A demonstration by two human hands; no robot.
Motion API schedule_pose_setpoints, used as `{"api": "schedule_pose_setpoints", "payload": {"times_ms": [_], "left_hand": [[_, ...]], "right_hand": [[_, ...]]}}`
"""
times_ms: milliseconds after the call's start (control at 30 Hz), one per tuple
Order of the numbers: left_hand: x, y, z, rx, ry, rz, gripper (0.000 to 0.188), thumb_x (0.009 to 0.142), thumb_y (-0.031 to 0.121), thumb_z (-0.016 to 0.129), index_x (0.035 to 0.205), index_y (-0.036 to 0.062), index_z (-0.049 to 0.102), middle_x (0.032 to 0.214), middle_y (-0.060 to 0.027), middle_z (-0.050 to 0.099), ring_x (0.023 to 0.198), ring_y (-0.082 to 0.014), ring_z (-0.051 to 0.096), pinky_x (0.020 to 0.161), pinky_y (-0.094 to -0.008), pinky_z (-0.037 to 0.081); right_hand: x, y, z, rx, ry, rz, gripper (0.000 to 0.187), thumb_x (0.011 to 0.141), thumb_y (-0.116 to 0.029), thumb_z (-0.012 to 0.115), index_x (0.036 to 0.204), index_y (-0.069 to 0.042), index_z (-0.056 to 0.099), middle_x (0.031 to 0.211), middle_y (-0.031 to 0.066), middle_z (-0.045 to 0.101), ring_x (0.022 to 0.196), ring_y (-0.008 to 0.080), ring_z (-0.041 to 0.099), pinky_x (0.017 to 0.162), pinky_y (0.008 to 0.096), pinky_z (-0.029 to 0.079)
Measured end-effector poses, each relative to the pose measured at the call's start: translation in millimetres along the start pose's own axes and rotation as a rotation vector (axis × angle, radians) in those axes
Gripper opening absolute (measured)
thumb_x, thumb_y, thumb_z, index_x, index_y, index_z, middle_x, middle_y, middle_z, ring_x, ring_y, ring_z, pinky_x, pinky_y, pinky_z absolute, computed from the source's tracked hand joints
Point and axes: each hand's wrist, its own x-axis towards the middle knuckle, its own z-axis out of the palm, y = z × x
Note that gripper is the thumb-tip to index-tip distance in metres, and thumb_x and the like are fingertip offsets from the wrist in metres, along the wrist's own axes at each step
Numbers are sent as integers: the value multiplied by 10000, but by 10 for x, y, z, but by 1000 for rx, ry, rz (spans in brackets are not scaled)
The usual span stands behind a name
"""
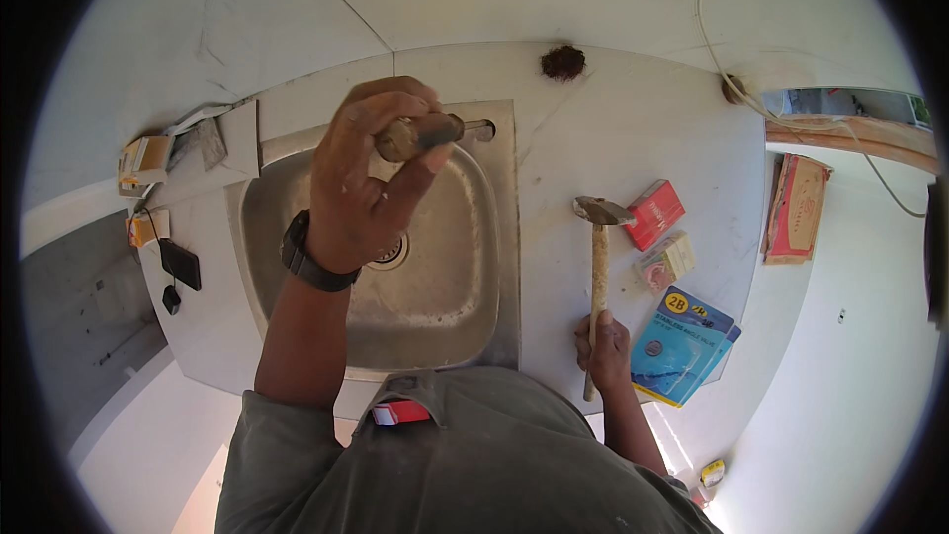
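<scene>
My left hand [371,178], with a dark wristwatch [316,262], is closed around a worn, rounded-handled tool [405,136]. A thin metal shaft points right from it, toward the back right corner of the steel sink [509,237]. Whether it is a chisel or a screwdriver I cannot tell. In my right hand [605,344] is a hammer [600,262], gripped low on its pale wooden handle. Its metal head points away from me, over the white counter. The sink's drain [390,252] shows partly below my left wrist.
Right of the hammer lie a red box [656,215], a small pale box [668,259] and blue flat packages [677,341]. A dark fibrous clump [563,62] sits at the back edge. On the left are a black device [180,264] and a yellow-white box [144,163]. A cable [704,15] hangs at upper right.
</scene>
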Motion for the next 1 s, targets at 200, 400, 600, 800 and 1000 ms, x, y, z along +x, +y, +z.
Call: {"api": "schedule_pose_setpoints", "payload": {"times_ms": [200,400,600,800,1000], "left_hand": [[-196,-52,191,28,-96,-39,413,851,25,775,1209,90,580,1160,-140,710,995,-248,717,842,-342,572],[-330,-52,205,-141,37,-152,436,878,-6,748,1271,58,570,1167,-133,710,1077,-217,701,913,-334,558],[-449,-64,-5,-571,321,-317,404,946,-13,681,1316,11,519,1265,-168,659,1126,-206,672,957,-344,542],[-586,-369,-75,-710,356,-314,406,957,-27,647,1329,5,487,1292,-184,637,1128,-208,668,972,-345,536],[-592,-513,-57,-728,311,-342,401,966,4,642,1334,14,483,1274,-161,658,1123,-213,680,975,-365,541]], "right_hand": [[-6,13,5,-32,-16,-92,666,1049,-615,401,846,-12,599,602,6,492,476,83,434,451,253,333],[12,17,11,38,7,11,632,1053,-600,406,862,-25,586,579,17,476,449,98,432,427,260,355],[22,48,17,-33,3,-105,643,1056,-609,373,867,-26,568,531,12,432,390,117,401,378,273,350],[-23,80,71,28,-3,-198,437,1062,-456,512,1001,-25,546,629,30,513,448,110,459,422,269,401],[-40,-34,154,-213,48,-207,225,1036,-253,594,1082,-40,537,719,17,546,522,88,506,486,260,450]]}}
